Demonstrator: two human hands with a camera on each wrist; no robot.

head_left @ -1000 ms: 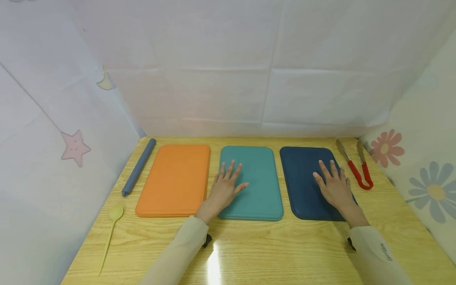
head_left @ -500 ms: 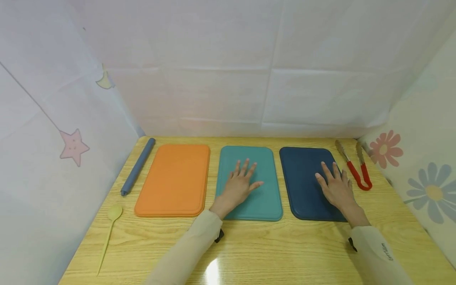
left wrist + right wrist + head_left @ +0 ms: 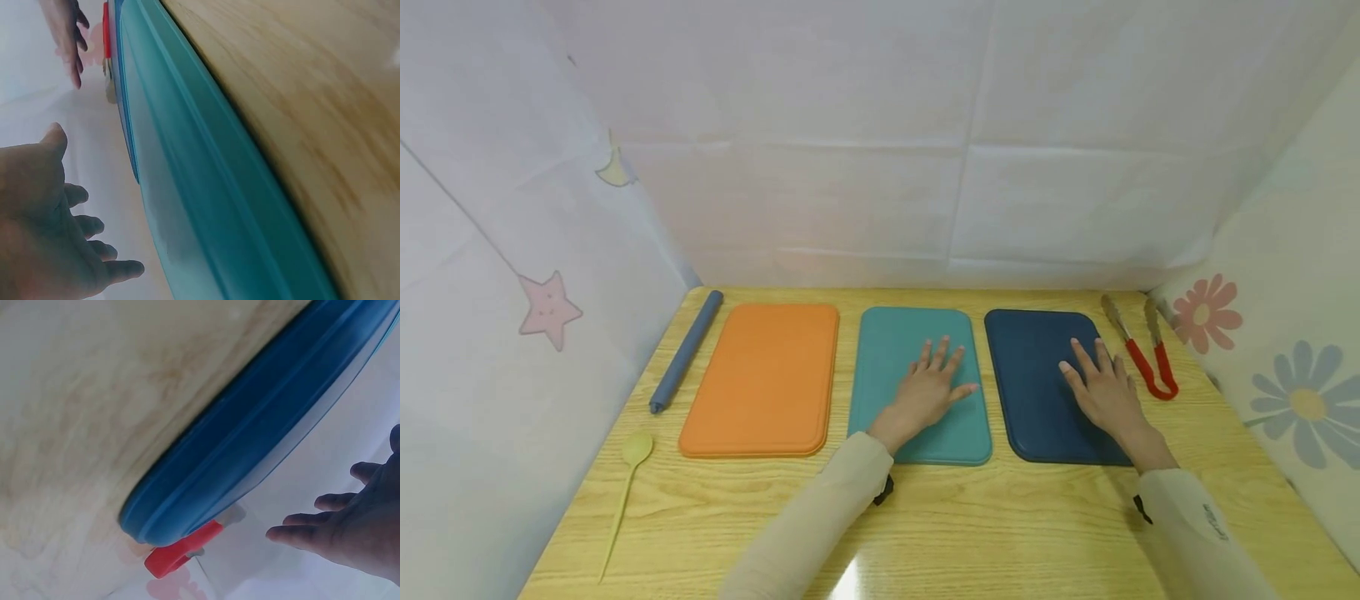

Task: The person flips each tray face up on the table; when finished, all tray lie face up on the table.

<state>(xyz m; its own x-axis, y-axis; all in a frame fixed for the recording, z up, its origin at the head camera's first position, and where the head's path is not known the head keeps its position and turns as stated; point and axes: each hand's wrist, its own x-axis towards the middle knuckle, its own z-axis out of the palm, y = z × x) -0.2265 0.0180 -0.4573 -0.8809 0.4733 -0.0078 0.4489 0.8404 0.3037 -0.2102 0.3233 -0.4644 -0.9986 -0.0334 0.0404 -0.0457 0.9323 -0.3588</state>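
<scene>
Three flat rounded rectangular pieces lie side by side: orange (image 3: 760,379), teal (image 3: 880,358) and dark blue (image 3: 1030,375). My left hand (image 3: 922,392) is over the teal one, fingers spread; in the left wrist view a gap shows between the hand (image 3: 47,219) and the teal surface (image 3: 206,169). Over the dark blue one is my right hand (image 3: 1107,398), its fingers extended. The right wrist view also shows this hand (image 3: 356,519) apart from the blue piece (image 3: 237,437). Neither hand holds anything.
Red-handled tongs (image 3: 1161,379) lie right of the dark blue piece. A blue-grey rod (image 3: 687,350) is left of the orange one, with a yellow-green spoon (image 3: 637,450) nearer the front. Printed cloth (image 3: 850,208) stands behind the wooden table (image 3: 1000,533).
My left hand has moved rightward across the teal piece, from its left side towards its right. The right hand has hardly moved, and the head view has shifted slightly.
</scene>
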